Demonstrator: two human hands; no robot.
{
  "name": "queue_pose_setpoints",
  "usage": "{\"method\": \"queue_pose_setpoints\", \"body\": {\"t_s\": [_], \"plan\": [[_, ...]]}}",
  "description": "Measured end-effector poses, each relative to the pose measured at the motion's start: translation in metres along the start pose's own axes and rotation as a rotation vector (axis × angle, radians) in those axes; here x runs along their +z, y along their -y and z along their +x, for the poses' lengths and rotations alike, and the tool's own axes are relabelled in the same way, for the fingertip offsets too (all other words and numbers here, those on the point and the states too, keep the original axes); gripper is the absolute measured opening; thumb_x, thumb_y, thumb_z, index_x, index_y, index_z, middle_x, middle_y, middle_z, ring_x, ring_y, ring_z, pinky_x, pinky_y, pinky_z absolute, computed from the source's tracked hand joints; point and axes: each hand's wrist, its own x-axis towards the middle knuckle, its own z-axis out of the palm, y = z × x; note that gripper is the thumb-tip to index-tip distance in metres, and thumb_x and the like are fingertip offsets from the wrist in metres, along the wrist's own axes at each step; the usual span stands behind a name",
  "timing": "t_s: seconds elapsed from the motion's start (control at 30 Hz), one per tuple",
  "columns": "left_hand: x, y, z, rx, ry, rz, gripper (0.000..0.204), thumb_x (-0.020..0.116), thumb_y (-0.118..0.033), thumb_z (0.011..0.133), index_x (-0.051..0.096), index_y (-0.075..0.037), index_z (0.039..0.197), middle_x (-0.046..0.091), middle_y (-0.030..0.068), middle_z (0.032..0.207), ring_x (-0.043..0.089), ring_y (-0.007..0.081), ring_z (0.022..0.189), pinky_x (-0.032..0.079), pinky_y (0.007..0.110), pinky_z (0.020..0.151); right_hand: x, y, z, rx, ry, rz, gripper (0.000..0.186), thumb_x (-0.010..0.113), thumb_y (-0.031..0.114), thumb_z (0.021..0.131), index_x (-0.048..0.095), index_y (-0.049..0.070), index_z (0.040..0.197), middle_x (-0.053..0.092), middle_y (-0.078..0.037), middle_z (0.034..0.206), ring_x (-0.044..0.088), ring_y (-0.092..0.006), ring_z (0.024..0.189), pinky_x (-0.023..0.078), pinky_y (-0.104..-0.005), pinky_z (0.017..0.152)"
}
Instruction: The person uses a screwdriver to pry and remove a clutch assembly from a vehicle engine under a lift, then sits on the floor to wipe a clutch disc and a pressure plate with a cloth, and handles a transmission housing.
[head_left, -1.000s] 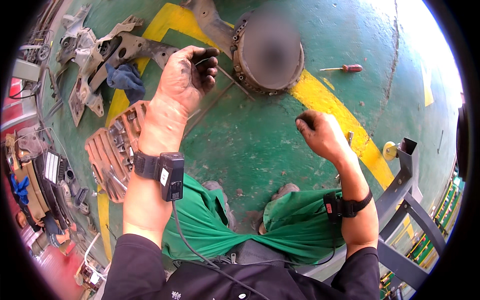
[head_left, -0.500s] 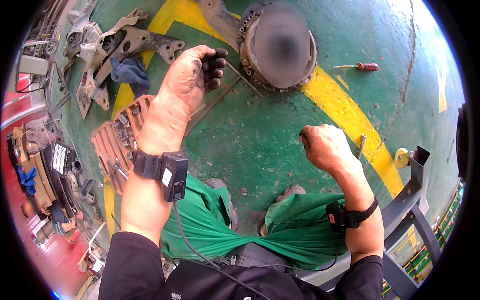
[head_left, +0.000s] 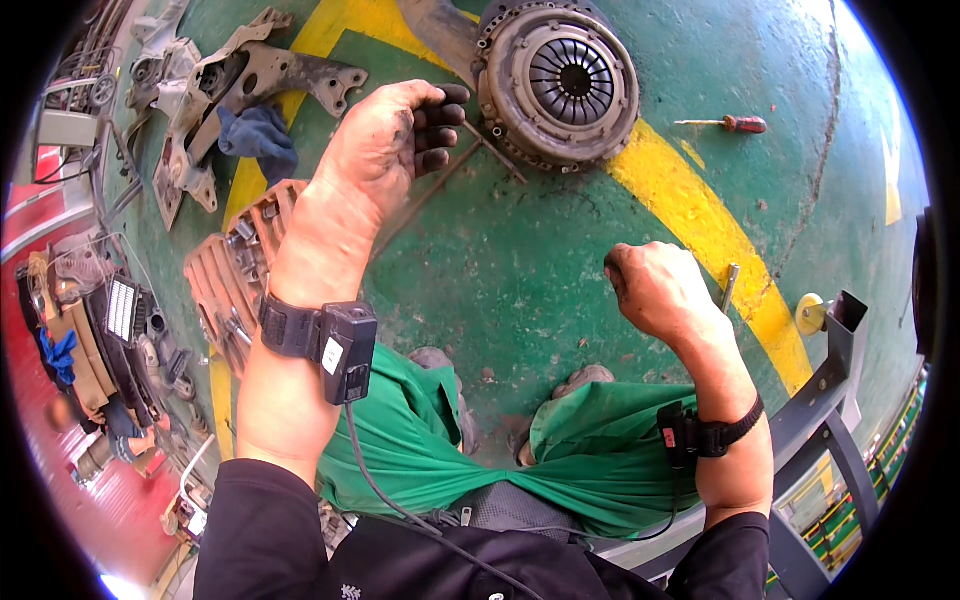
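My left hand (head_left: 385,140) is raised over the floor, its blackened fingers loosely half curled with gaps between them and nothing visible in them. Just beyond its fingertips, a T-handle wrench (head_left: 500,156) lies on the floor, part of its long thin shaft running behind the hand. Ahead of both hands lies a round clutch pressure plate (head_left: 540,100), its ring of spring fingers facing up. On the right, my right hand (head_left: 660,290) hangs closed in a fist; the inside of its grip is hidden. Next to it, a short metal tool (head_left: 730,287) lies on the yellow line.
At far left, bare metal suspension parts (head_left: 250,90) lie with a blue rag (head_left: 258,143). A brown tool case (head_left: 215,290) holding sockets sits beside my left forearm. A screwdriver (head_left: 742,124) lies at far right. A grey metal frame (head_left: 830,370) with a yellow wheel stands at right.
The view shifts slightly, so the floor items sit a little higher. The blur over the pressure plate is gone. My hands keep nearly the same pose.
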Motion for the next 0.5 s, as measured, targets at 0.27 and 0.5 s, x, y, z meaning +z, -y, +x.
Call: {"method": "queue_pose_setpoints", "body": {"t_s": [0.27,0.5], "plan": [[-0.0003,0.0005,-0.0009,0.013,0.0,0.004,0.021,0.057,-0.02,0.091,0.068,-0.007,0.102,0.066,-0.0034,0.083,0.06,0.0094,0.072,0.047,0.025,0.062,-0.0002,0.003,-0.0004,-0.014,0.0,0.005,0.015,0.057,0.014,0.083,0.065,0.001,0.078,0.064,-0.023,0.071,0.065,-0.0413,0.073,0.052,-0.049,0.066],[-0.0011,0.0011,-0.0013,0.015,0.012,0.003,0.022,0.058,-0.022,0.09,0.069,-0.008,0.103,0.067,-0.004,0.084,0.06,0.009,0.073,0.046,0.024,0.064,0.001,0.003,-0.0001,-0.005,0.078,-0.014,0.015,0.058,0.014,0.082,0.065,0.001,0.08,0.064,-0.023,0.073,0.064,-0.0419,0.074,0.051,-0.0495,0.067]]}}
